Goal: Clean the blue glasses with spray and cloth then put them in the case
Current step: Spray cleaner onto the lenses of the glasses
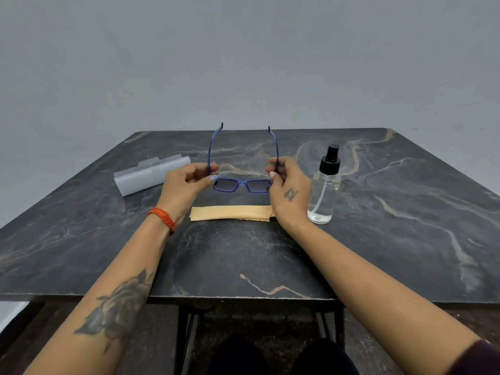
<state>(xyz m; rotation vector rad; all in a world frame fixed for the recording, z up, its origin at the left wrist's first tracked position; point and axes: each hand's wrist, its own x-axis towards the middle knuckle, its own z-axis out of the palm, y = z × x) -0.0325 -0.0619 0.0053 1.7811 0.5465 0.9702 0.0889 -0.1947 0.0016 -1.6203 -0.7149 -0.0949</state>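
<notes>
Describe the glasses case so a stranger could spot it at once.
Start at the dark marble table. On its left side, beyond the left hand, lies the glasses case. It is the only pale grey, translucent long box there, and it is closed.

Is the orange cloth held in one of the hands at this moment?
No, the orange cloth lies flat on the table, while the left hand and right hand each pinch a temple of the blue glasses.

Left side: the translucent glasses case (pixel 153 174) is laid near the desk's (pixel 392 239) left edge.
Right side: passage is blocked by the upright spray bottle (pixel 324 185).
Centre: the orange cloth (pixel 231 213) is spread flat between the wrists.
Near edge: bare desk is left open.
</notes>
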